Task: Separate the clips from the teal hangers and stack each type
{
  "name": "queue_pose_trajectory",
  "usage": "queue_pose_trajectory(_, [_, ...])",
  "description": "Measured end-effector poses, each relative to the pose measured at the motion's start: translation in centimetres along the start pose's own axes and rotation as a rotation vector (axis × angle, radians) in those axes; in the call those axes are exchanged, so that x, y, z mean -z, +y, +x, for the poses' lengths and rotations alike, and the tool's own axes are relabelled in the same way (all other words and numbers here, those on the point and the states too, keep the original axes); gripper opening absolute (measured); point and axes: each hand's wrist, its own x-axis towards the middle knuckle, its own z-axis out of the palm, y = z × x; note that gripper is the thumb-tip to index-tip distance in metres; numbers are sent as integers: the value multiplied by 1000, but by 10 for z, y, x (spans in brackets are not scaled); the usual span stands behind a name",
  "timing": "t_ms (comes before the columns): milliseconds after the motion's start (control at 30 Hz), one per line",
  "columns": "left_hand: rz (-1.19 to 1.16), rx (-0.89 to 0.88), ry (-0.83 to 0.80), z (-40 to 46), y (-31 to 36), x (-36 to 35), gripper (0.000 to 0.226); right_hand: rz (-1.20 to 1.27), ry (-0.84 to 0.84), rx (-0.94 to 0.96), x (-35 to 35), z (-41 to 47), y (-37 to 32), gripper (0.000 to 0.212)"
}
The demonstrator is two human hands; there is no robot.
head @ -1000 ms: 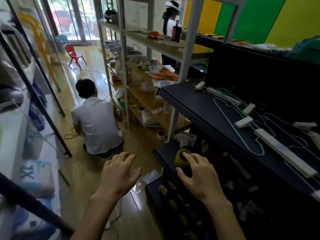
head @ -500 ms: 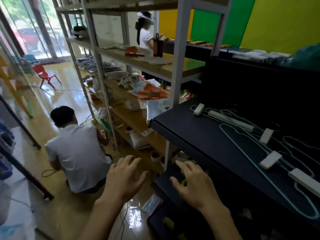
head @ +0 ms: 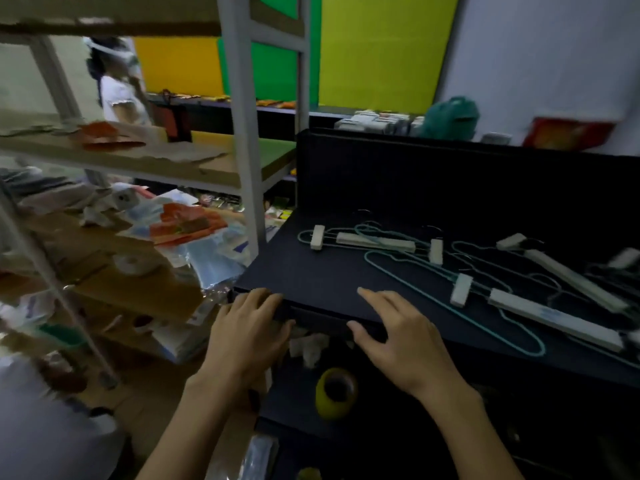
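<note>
On the left, cluttered wooden shelves [head: 145, 161] on a grey metal frame hold papers and bags. The left hand [head: 246, 330] rests at the near left corner of the black shelf [head: 332, 271], fingers loosely spread, holding nothing. The right hand [head: 398, 337] lies open-fingered on the shelf's near edge. Further right, teal hangers [head: 408, 271] with white clips [head: 461, 289] lie scattered. Yellow and green panels [head: 377, 50] back the room.

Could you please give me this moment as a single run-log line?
phase: approach | left hand: on dark shelf front edge, holds nothing | right hand: at shelf edge, empty | teal hangers: untouched, white clips attached
</note>
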Motion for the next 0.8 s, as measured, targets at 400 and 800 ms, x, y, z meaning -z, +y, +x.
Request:
queue_pose_trajectory(400, [-94,-279,-47,75,62,-27,53,-170,147,-337,71,-29,70,56])
queue_pose_trajectory(800, [-96,-346,-13,158,129,-51,52,-248,41,-500,106,-24,173,55])
